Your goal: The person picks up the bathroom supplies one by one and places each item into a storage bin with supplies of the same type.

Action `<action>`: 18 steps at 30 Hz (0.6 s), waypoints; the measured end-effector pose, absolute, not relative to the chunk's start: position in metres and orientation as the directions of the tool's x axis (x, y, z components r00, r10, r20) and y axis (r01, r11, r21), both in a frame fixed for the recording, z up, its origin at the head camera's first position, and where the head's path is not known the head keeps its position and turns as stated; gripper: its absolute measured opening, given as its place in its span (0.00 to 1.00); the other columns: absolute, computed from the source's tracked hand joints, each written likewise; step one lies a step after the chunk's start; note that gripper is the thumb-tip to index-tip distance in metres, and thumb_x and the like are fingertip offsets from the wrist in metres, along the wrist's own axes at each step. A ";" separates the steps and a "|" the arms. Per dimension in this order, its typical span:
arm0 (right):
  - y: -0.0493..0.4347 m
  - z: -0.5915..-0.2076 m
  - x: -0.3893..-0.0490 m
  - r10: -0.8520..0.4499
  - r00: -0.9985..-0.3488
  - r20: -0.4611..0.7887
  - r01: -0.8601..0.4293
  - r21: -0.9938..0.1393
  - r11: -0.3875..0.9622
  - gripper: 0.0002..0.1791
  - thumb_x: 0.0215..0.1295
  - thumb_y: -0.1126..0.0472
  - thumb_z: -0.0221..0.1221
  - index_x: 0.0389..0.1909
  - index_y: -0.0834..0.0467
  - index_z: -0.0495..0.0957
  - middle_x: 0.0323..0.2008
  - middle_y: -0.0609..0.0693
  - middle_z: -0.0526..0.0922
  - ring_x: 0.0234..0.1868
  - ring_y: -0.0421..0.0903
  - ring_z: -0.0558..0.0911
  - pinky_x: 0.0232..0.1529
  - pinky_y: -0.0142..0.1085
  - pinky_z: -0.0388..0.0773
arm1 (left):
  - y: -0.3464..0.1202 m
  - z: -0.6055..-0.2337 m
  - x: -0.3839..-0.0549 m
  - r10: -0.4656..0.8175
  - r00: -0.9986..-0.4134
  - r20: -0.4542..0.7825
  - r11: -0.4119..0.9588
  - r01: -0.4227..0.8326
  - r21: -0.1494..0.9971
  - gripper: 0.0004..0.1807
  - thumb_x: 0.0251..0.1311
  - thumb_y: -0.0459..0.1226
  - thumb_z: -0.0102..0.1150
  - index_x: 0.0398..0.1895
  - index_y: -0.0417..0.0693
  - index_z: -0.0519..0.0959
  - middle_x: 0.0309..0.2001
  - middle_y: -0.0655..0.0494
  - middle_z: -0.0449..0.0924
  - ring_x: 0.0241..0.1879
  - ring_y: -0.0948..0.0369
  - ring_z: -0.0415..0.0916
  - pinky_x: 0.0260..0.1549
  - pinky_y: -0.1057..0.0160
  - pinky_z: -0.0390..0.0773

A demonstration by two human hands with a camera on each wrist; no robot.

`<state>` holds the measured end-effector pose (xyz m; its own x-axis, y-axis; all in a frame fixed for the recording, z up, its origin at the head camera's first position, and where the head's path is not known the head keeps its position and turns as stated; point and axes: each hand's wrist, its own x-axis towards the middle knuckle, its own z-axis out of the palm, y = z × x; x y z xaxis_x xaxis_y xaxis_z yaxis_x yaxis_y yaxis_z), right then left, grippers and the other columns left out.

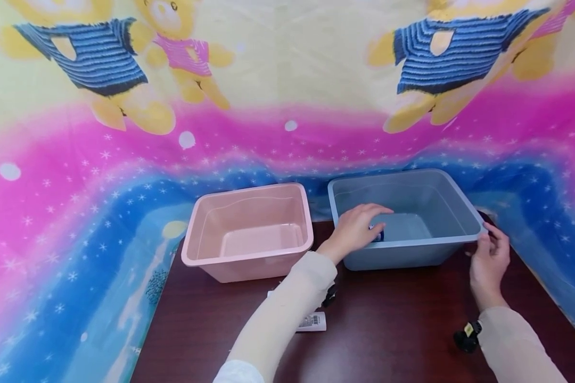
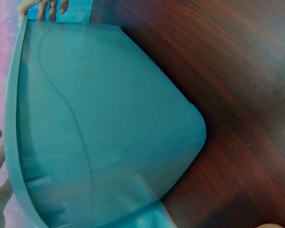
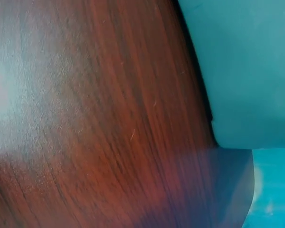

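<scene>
My left hand (image 1: 356, 227) reaches over the near left rim of a grey-blue plastic bin (image 1: 393, 255). Its fingers are spread, and the left wrist view also shows them loose beside the rim. Just under the thumb, inside the bin, a small dark-blue item (image 1: 379, 234) shows, mostly hidden by the hand and rim. At the bin's right corner my right hand (image 1: 491, 260) grips the rim between thumb and fingers. Those fingertips (image 2: 52, 12) appear over the far end of the bin in the left wrist view.
A pink plastic bin (image 1: 249, 268) stands to the left on the dark wooden table (image 1: 388, 324). White printed packaging (image 1: 318, 321) with a barcode lies partly behind my left forearm. A cartoon-bear cloth (image 1: 287, 80) hangs behind and around the table.
</scene>
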<state>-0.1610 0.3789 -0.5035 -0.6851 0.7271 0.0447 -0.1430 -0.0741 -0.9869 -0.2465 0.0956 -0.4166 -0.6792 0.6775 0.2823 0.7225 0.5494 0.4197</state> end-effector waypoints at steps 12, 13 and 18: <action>0.379 -0.489 -0.150 0.716 -0.698 -0.023 -0.114 -0.983 -0.143 0.19 0.76 0.56 0.53 0.65 0.48 0.76 0.58 0.46 0.76 0.36 0.34 0.78 0.28 0.20 0.75 | 0.083 -0.407 -0.230 0.698 -0.655 0.289 0.547 0.748 0.376 0.21 0.72 0.44 0.54 0.66 0.62 0.74 0.65 0.66 0.72 0.65 0.67 0.66 0.62 0.68 0.67; 0.379 -0.489 -0.149 0.710 -0.704 -0.029 -0.109 -0.983 -0.148 0.20 0.76 0.56 0.53 0.65 0.47 0.75 0.61 0.46 0.74 0.37 0.34 0.78 0.28 0.20 0.75 | 0.081 -0.407 -0.229 0.697 -0.653 0.296 0.542 0.750 0.380 0.21 0.71 0.43 0.55 0.66 0.62 0.75 0.65 0.65 0.72 0.65 0.66 0.66 0.62 0.68 0.66; 0.378 -0.487 -0.145 0.683 -0.729 -0.049 -0.088 -0.983 -0.164 0.22 0.76 0.56 0.52 0.68 0.44 0.72 0.66 0.47 0.70 0.40 0.33 0.78 0.31 0.19 0.75 | 0.073 -0.407 -0.223 0.688 -0.642 0.337 0.529 0.762 0.374 0.21 0.70 0.42 0.57 0.65 0.60 0.75 0.64 0.64 0.74 0.65 0.66 0.67 0.63 0.68 0.66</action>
